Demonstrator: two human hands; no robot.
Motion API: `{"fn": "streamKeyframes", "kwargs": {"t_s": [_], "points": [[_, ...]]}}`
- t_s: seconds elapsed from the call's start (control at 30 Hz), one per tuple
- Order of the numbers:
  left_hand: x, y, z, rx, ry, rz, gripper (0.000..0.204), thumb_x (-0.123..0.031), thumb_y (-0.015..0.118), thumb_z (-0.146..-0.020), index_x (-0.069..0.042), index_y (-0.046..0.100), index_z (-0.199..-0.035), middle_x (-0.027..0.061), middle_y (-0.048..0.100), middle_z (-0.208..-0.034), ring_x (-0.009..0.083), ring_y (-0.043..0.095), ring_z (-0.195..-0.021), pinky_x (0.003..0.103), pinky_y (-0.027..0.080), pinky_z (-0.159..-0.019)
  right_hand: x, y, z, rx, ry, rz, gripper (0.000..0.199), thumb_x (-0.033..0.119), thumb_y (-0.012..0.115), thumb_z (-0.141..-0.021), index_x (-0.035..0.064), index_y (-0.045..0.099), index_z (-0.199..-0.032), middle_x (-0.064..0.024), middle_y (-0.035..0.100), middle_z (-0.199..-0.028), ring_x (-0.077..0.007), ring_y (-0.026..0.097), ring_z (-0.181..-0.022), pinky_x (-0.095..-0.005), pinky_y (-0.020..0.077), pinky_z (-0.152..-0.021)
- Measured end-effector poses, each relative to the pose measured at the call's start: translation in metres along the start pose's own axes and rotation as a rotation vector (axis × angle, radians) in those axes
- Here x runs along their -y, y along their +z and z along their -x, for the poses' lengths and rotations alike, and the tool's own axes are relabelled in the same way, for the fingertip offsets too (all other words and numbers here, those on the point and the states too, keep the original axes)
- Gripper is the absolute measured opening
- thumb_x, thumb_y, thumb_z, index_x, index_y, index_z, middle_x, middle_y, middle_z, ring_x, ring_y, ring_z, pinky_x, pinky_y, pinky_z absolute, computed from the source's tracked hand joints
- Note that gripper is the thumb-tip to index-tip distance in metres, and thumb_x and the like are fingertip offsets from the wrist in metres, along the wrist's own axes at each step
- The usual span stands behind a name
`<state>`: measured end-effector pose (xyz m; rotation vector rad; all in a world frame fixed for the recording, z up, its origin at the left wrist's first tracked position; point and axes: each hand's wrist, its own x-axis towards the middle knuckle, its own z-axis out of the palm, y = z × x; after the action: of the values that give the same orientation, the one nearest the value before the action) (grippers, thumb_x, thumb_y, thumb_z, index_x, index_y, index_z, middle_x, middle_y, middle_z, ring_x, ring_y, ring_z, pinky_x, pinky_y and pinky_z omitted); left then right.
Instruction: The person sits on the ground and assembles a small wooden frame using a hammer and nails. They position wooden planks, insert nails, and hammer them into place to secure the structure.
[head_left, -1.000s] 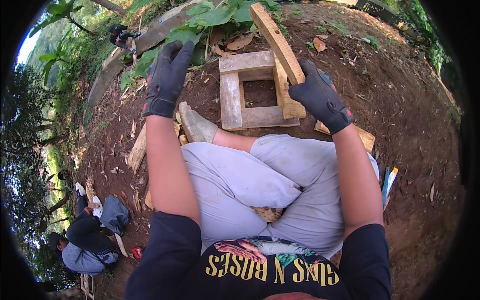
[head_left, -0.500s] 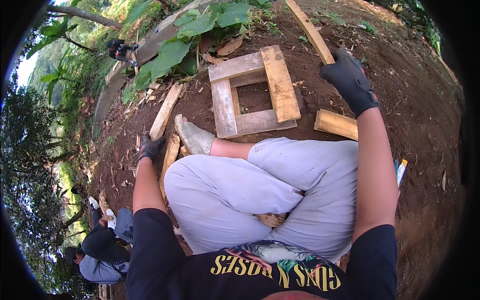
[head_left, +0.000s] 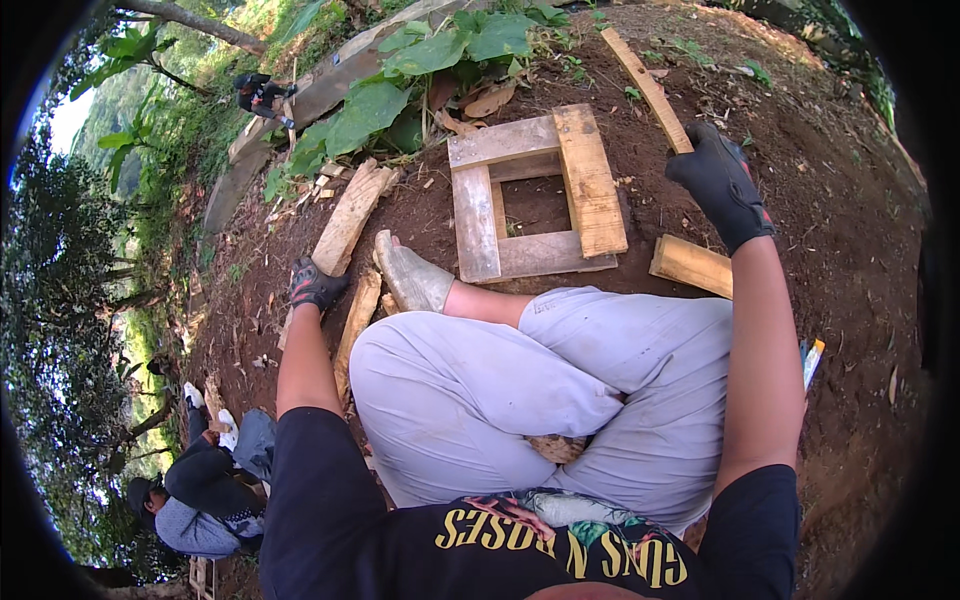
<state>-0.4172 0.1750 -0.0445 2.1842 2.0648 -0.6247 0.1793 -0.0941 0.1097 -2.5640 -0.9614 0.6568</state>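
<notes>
At the left, my left hand (head_left: 318,283), in a dark glove, is closed round the near end of a pale rough wooden board (head_left: 352,214) whose broad face is turned up. My right hand (head_left: 722,185), gloved in black, grips the lower end of a narrow wooden slat (head_left: 650,92) that points away from me. Between the hands, beyond my crossed legs, a square wooden frame (head_left: 478,222) lies on the soil. A yellower plank (head_left: 592,180) forms its right side.
A short wood block (head_left: 692,266) lies right of the frame. Split wood pieces (head_left: 358,330) rest beside my left knee. Leafy plants (head_left: 370,110) grow beyond the frame. One person (head_left: 200,500) sits at the lower left, and another (head_left: 264,98) is farther off.
The board in my left hand has turned, so more of its broad face shows. My right hand still holds the slat. The whole view has shifted slightly.
</notes>
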Motion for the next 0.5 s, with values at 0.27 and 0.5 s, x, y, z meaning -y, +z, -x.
{"fn": "streamKeyframes", "kwargs": {"t_s": [0.27,0.5], "points": [[0.043,-0.064,0.070,-0.321,-0.057,0.365,0.099,-0.047,0.094,-0.066,0.003,0.052,-0.140,0.0277,0.061,-0.134,0.0442,0.059,-0.131,0.050,0.050,-0.110,-0.019,-0.023,0.022,0.039,0.033,-0.096,0.063,0.039,0.080,-0.077,0.0014,0.070,-0.126,-0.0209,0.076,-0.115,-0.0365,0.074,-0.109,-0.0451,0.0562,-0.095],[0.126,-0.148,0.094,-0.740,-0.010,0.805,0.098,-0.045,0.093,-0.073,0.005,0.047,-0.144,0.0238,0.060,-0.136,0.0425,0.061,-0.125,0.051,0.047,-0.111,-0.033,-0.025,0.061,-0.098,-0.032,-0.076,0.076,0.060,0.083,-0.079,0.0019,0.070,-0.126,-0.0217,0.075,-0.118,-0.0374,0.073,-0.113,-0.0471,0.0566,-0.096]]}}
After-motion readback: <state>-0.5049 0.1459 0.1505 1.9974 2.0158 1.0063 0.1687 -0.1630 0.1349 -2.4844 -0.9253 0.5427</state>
